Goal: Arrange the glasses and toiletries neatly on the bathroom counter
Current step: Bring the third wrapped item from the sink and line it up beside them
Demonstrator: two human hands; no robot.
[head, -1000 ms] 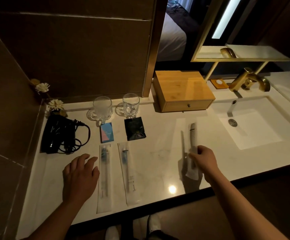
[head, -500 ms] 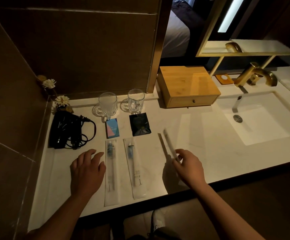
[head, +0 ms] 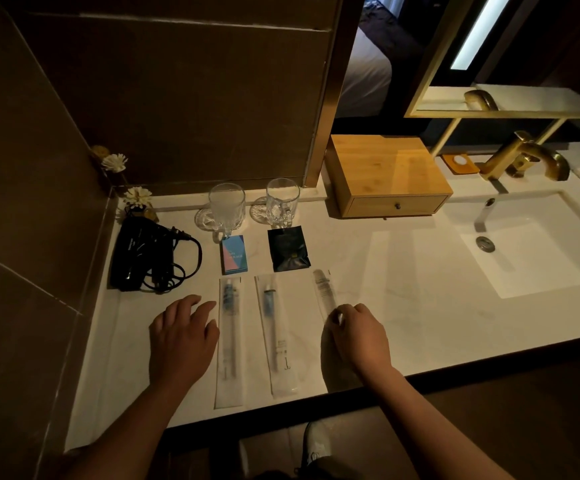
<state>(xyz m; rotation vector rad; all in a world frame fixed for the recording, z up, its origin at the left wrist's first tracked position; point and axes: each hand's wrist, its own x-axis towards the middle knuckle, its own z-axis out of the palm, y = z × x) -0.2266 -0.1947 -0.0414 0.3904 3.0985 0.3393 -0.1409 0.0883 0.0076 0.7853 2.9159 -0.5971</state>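
Two clear glasses (head: 226,206) (head: 282,201) stand on coasters at the back of the white counter (head: 402,299). In front of them lie a blue-pink box (head: 234,254) and a black sachet (head: 288,248). Two wrapped toothbrushes (head: 230,337) (head: 276,334) lie side by side, pointing away from me. My right hand (head: 357,337) pinches the near end of a third clear-wrapped packet (head: 323,292), which lies flat just right of them. My left hand (head: 181,337) rests palm down on the counter, fingers spread, beside the left toothbrush.
A black hair dryer (head: 143,258) with coiled cord lies at the left by the wall, white flowers (head: 137,197) behind it. A wooden drawer box (head: 385,174) stands at the back. The sink (head: 531,251) and gold tap (head: 524,157) are on the right.
My right hand has carried the clear-wrapped packet leftwards from near the sink and set it down beside the two toothbrushes. My left hand has stayed in place.
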